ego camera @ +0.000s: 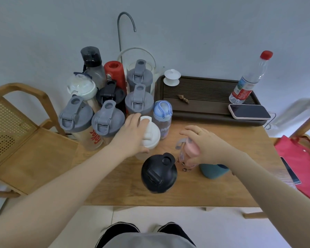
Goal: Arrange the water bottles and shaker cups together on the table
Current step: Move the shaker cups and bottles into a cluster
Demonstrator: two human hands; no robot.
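The white-lidded shaker cup (pixel 149 135) stands upright at the front edge of the cluster, the left hand (pixel 131 135) wrapped around its side and lid. Just right of it, the right hand (pixel 206 145) grips a small pink-lidded bottle (pixel 188 151) from above — whether it rests on the wooden table (pixel 240 176) or is lifted clear, I cannot tell. A black shaker cup (pixel 158 173) stands apart in front, a teal cup (pixel 213 170) beside it. Behind, grey-lidded shakers (pixel 139 101) crowd together with a blue-capped bottle (pixel 162 115) and a red flask (pixel 115 72) — a clear plastic bottle (pixel 249 79) stands on the dark tea tray (pixel 200 97), a phone (pixel 249 111) near it.
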